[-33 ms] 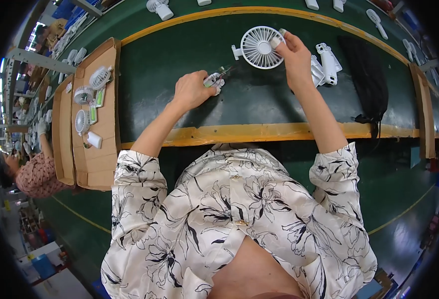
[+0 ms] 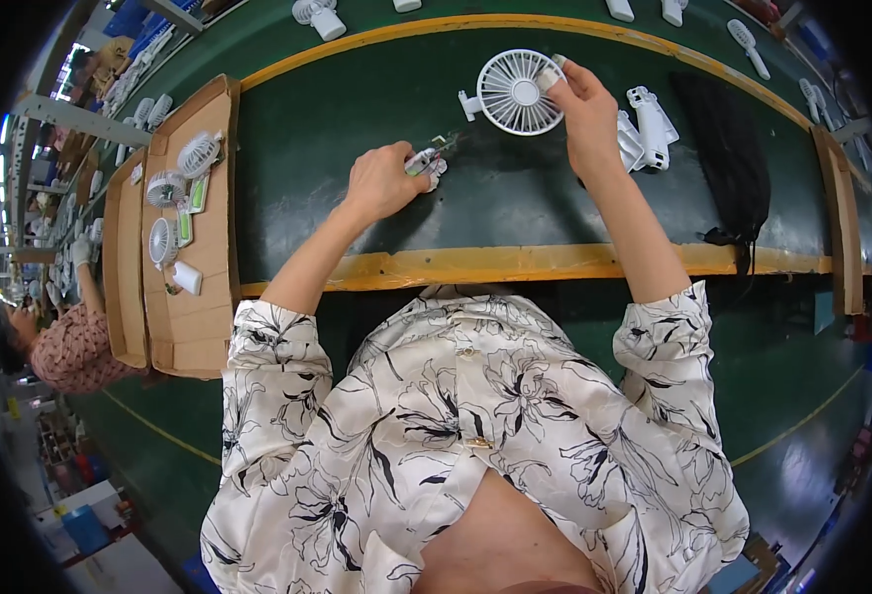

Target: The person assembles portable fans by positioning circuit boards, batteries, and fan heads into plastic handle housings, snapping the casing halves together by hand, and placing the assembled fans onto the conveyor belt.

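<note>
Left hand (image 2: 381,183) curled on the green bench (image 2: 357,119), fingers closed around a small tool (image 2: 428,160) whose tip projects just beyond them; right hand (image 2: 586,109), fingers pinched on the rim of a white fan head (image 2: 517,91); white fan handles (image 2: 649,127) lie just beside the right fingers.

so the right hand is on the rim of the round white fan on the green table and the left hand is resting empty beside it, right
Not quite. The head view shows the left hand is not empty: its fingers grip a small tool against the green table. The rest holds: the right hand is on the rim of the round white fan.
</note>
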The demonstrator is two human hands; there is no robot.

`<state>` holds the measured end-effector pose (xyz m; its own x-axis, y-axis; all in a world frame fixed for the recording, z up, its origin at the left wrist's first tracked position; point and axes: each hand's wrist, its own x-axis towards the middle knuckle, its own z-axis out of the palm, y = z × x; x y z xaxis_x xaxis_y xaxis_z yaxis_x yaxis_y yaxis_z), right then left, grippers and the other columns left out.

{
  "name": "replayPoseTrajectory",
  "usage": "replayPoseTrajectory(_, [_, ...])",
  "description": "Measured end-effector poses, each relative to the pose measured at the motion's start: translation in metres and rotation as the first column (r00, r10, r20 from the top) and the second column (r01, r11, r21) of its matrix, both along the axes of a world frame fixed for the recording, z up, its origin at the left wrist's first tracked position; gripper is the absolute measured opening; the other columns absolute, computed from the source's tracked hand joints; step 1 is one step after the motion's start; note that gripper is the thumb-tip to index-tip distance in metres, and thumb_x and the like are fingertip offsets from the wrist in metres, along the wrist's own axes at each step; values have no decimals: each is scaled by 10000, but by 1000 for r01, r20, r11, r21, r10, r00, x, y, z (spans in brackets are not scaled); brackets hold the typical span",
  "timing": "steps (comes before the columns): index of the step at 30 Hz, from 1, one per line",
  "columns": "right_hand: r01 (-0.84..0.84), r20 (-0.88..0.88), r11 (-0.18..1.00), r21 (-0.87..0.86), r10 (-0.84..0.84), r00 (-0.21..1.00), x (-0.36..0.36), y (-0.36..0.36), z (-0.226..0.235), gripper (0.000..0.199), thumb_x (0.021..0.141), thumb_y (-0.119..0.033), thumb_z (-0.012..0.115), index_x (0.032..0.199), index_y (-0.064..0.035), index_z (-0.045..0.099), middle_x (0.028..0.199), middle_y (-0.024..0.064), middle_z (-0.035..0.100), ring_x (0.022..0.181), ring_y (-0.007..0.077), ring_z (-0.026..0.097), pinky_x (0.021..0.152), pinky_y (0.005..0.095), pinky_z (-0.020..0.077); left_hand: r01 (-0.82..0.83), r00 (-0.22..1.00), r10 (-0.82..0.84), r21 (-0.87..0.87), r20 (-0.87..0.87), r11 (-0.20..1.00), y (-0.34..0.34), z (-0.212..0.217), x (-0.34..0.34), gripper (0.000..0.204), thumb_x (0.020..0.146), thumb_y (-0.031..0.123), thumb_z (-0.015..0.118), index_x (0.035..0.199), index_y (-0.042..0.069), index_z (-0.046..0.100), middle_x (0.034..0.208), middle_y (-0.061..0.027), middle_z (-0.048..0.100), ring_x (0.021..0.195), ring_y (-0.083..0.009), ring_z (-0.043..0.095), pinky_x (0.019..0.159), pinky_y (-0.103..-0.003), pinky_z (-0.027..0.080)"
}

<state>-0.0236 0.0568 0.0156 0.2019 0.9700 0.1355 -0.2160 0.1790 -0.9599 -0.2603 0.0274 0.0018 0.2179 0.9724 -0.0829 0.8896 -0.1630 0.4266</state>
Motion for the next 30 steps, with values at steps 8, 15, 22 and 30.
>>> replayPoseTrajectory(8, [-93, -169, 985, -145, 68, 983, -25, -12, 28, 265, 840, -144, 557, 1037, 32, 544, 908, 48, 593, 798, 100, 544, 714, 237, 433, 226, 369, 462, -561, 806, 797, -49, -7, -16, 287, 778, 172, 560, 1007, 16, 488, 801, -120, 598, 674, -202, 606, 593, -315, 520])
replayPoseTrajectory(15, [-373, -207, 902, -216, 331, 921, -61, -27, 40, 220, 863, -182, 523, 967, 7, 563, 845, 23, 599, 733, 90, 559, 639, 231, 452, 201, 49, 651, -646, 757, 736, -66, -7, -16, 249, 843, 230, 522, 966, 16, 489, 780, -115, 581, 594, -191, 591, 520, -321, 520])
replayPoseTrajectory(22, [-295, 312, 955, 9, 278, 909, -101, -7, 8, 256, 858, -211, 497, 743, 11, 556, 620, -14, 505, 574, 52, 406, 516, 223, 354, 224, 205, 489, -527, 848, 820, -78, 6, -12, 292, 765, -45, 473, 1053, -2, 449, 849, -131, 601, 579, -161, 584, 517, -274, 503])
replayPoseTrajectory(30, [-230, 451, 972, 52, 183, 874, -122, 4, 0, 280, 845, -202, 485, 684, 25, 512, 537, 21, 439, 537, 70, 376, 489, 256, 342, 223, 193, 441, -477, 877, 850, -65, 6, -26, 270, 788, 17, 484, 1053, -29, 469, 869, -149, 607, 641, -182, 602, 579, -286, 505])
